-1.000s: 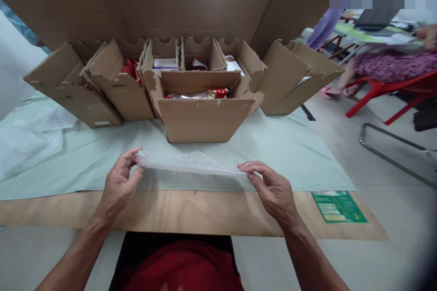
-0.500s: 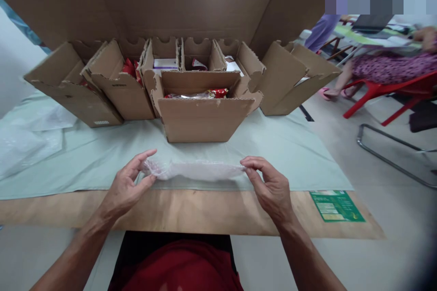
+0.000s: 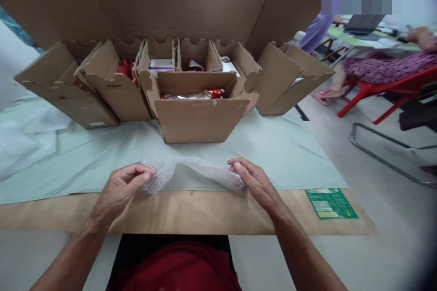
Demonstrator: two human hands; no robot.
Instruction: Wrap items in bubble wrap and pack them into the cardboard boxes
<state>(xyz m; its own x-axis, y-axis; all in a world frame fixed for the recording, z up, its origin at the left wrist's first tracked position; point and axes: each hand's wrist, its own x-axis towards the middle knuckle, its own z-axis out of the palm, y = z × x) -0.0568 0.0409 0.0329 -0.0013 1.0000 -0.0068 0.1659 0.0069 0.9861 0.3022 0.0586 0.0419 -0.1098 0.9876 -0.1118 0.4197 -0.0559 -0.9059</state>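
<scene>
A strip of clear bubble wrap [image 3: 191, 167] spans the gap between my two hands, above the front edge of the cloth. My left hand [image 3: 124, 186] pinches its left end between thumb and fingers. At the other end, my right hand [image 3: 252, 179] is closed on the wrap, thumb against fingertips. The strip bows upward in the middle and hangs down near each hand. Just beyond it stands an open cardboard box [image 3: 201, 120] with red and clear shiny packets [image 3: 213, 94] inside.
Several open cardboard bins [image 3: 112, 95] line the back, before a tall cardboard panel [image 3: 170, 4]. More bubble wrap [image 3: 27, 141] lies on the pale green cloth [image 3: 283, 154] at left. A green printed card [image 3: 331, 203] is on the wooden table edge. A seated person occupies a red chair [image 3: 392, 95] at right.
My right hand has moved slightly left, closer to my left hand. The bubble wrap has gone from stretched nearly straight to bowed upward. My left hand's fingers have closed further.
</scene>
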